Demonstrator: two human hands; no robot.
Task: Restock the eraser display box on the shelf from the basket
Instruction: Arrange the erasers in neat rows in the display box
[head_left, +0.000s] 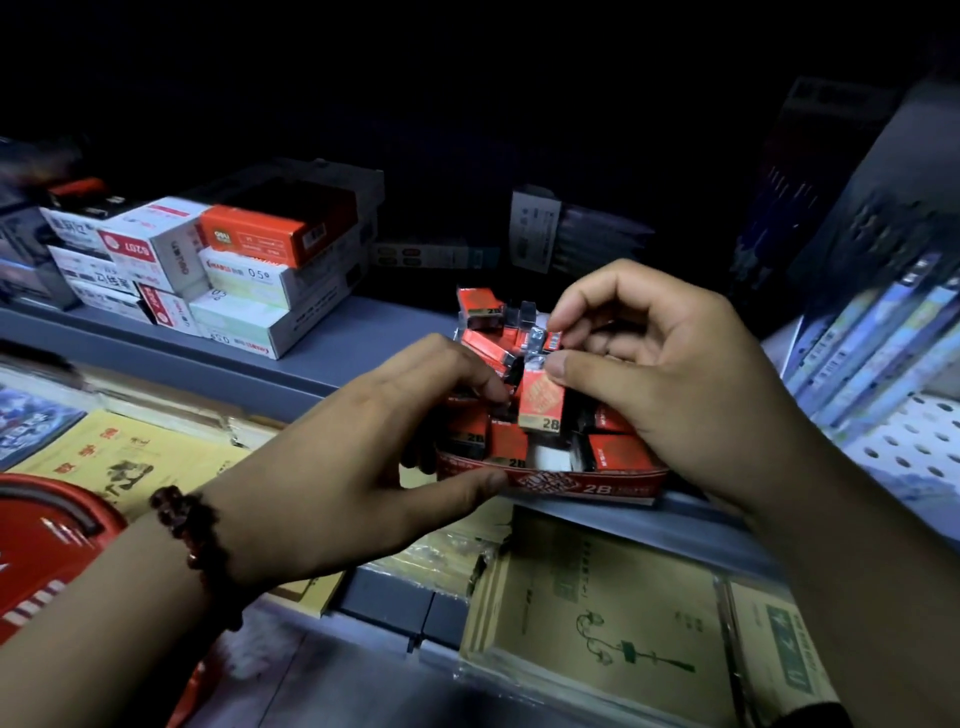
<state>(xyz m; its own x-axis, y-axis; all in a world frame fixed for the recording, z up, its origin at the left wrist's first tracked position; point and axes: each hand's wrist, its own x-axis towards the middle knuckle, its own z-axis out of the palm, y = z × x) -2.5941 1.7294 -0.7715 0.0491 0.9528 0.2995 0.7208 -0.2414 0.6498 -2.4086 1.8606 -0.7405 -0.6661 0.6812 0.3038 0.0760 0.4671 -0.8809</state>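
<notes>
The red eraser display box (618, 486) marked 2B stands at the front edge of the grey shelf (322, 353). Several red 2B erasers are packed inside it, and more lie heaped at its back (480, 306). My right hand (670, 384) pinches one red eraser (541, 402) upright over the middle of the box. My left hand (343, 457) grips the box's left end, thumb pressed on the front rim and fingers curled over the erasers inside. The red basket (49, 535) shows at the lower left edge.
Stacked white and orange stationery boxes (239, 270) sit on the shelf to the left. Yellow and brown notebooks (602, 613) lie on the level below. Packaged pens lean against a white perforated panel (904, 447) at the right. The back of the shelf is dark.
</notes>
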